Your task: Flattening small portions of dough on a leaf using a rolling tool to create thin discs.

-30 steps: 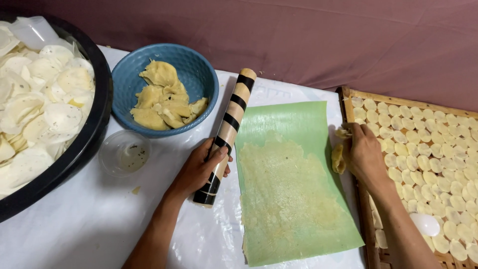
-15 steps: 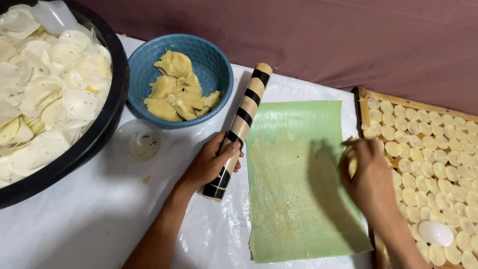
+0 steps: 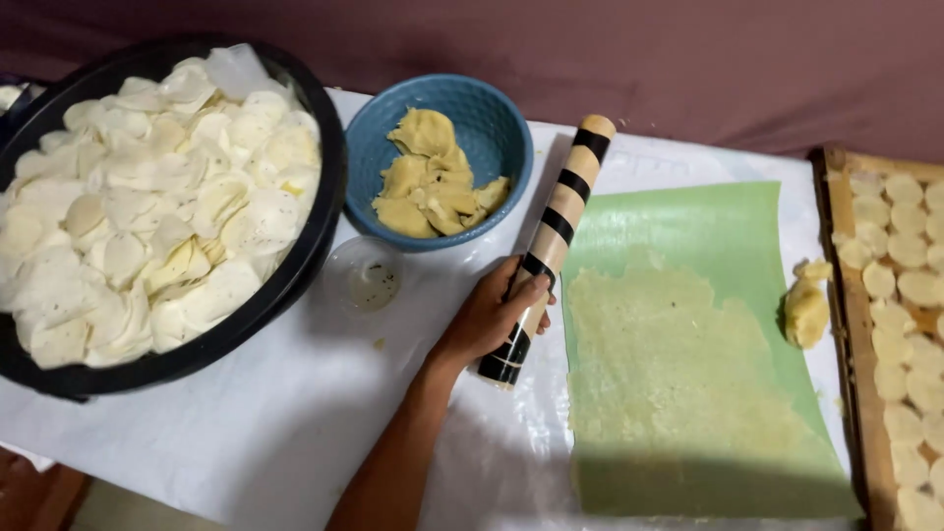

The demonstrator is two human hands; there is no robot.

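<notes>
Left hand [image 3: 492,320] is closed around the lower end of the striped rolling pin [image 3: 549,246], which lies diagonally along the left edge of the green sheet [image 3: 708,344]. Right hand, present at the sheet's right edge 0.5 s ago, is now out of view; its state cannot be told. 1 dough lump [image 3: 804,313] now rests at that edge, beside the wooden tray [image 3: 846,324] of cut rounds. Blue bowl [image 3: 497,118] of dough scraps stands near the table's far edge.
</notes>
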